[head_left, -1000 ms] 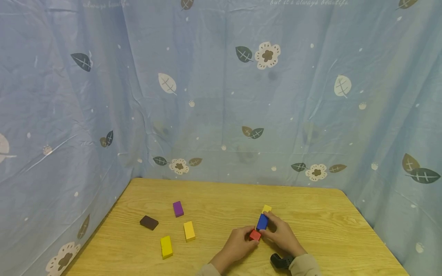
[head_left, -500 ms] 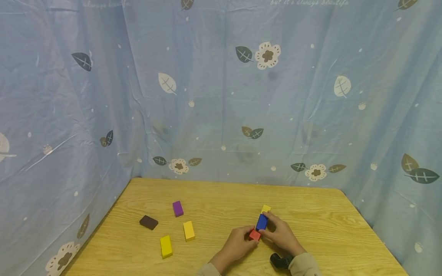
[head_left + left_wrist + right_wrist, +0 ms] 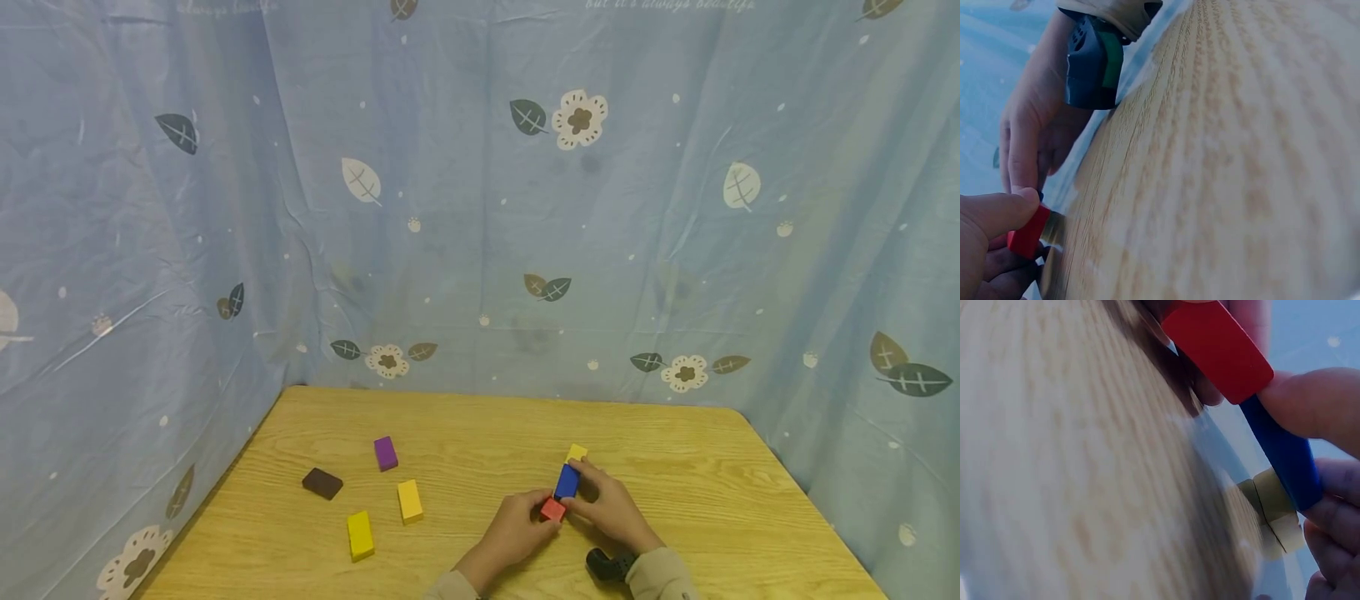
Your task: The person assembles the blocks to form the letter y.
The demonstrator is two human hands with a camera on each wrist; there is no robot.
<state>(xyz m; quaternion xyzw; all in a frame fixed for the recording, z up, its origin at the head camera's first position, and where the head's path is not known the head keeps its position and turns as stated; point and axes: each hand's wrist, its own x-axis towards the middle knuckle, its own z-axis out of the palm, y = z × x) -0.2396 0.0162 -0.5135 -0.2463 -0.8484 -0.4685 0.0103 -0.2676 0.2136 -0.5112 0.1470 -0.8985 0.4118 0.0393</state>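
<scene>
My left hand [image 3: 516, 528] pinches a small red block [image 3: 553, 509] between thumb and fingers. In the left wrist view the thumb lies along the red block's edge. My right hand [image 3: 611, 505] holds a blue block [image 3: 567, 482] at its two ends, thumb near the red block and fingers at the far end. The right wrist view shows the red block [image 3: 1219, 350] meeting the end of the blue block [image 3: 1282, 450], both above the tabletop. Just past the right fingertips is a yellow block [image 3: 577, 452], partly hidden. The right wrist view shows a seam across the yellow piece [image 3: 1275, 500].
On the left of the wooden table [image 3: 480, 433] lie a purple block [image 3: 386, 453], a dark brown block [image 3: 322, 483], an orange-yellow block [image 3: 410, 502] and a yellow block [image 3: 361, 535]. A black device [image 3: 606, 566] sits at the right wrist. A blue patterned curtain [image 3: 450, 250] surrounds the table.
</scene>
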